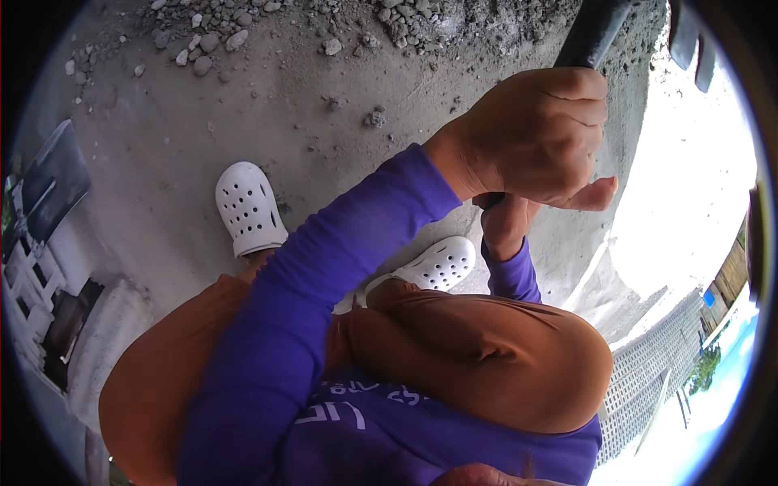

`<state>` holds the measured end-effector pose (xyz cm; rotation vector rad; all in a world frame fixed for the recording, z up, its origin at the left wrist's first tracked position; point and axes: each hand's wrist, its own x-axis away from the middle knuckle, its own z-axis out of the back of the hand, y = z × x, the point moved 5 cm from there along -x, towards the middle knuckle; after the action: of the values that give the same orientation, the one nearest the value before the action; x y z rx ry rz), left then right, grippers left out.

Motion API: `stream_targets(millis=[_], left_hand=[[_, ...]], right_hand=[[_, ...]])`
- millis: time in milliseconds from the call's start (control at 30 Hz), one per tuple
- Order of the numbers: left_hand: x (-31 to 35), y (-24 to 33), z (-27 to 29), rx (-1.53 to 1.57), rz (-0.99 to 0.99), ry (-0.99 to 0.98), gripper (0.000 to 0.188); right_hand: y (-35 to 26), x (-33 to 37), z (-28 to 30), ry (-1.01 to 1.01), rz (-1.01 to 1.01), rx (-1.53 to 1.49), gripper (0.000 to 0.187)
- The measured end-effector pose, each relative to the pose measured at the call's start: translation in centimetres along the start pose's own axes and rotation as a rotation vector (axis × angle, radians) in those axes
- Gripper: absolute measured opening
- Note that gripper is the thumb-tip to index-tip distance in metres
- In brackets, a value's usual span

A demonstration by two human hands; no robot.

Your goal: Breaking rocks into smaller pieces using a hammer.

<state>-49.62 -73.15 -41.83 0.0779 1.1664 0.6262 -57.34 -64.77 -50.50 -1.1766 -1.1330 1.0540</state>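
Above the grey ground (300, 130), the right hand (507, 224) was partly hidden, its grip impossible to tell; the left hand (545, 134) was closed around a black handle (594, 36) slanting toward the upper right. It looked stiff, probably smooth, perhaps top-heavy, favouring a spaced two-handed hold.

Left shoe (246, 207) rests on ground (146, 178); loose stones (207, 42) lie ahead of it; right shoe (440, 264) stands to its right, slightly behind; tool handle (594, 36), in left hand (539, 136), is right and ahead; right hand (507, 224) is directly right; lattice panel (658, 381) stands far right, behind
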Motion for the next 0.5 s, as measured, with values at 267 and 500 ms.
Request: stream_targets(millis=[267,500], left_hand=[[10.7,-9.6,-5.6,-0.105,0.336,-0.368,0.046],[7.3,-4.6,-3.0,-0.070,0.317,-0.319,0.049]], right_hand=[[8.6,-2.9,-3.2,-0.242,-0.671,-0.019,0.042],[4.0,-0.3,-1.5,-0.166,-0.460,-0.008,0.043]])
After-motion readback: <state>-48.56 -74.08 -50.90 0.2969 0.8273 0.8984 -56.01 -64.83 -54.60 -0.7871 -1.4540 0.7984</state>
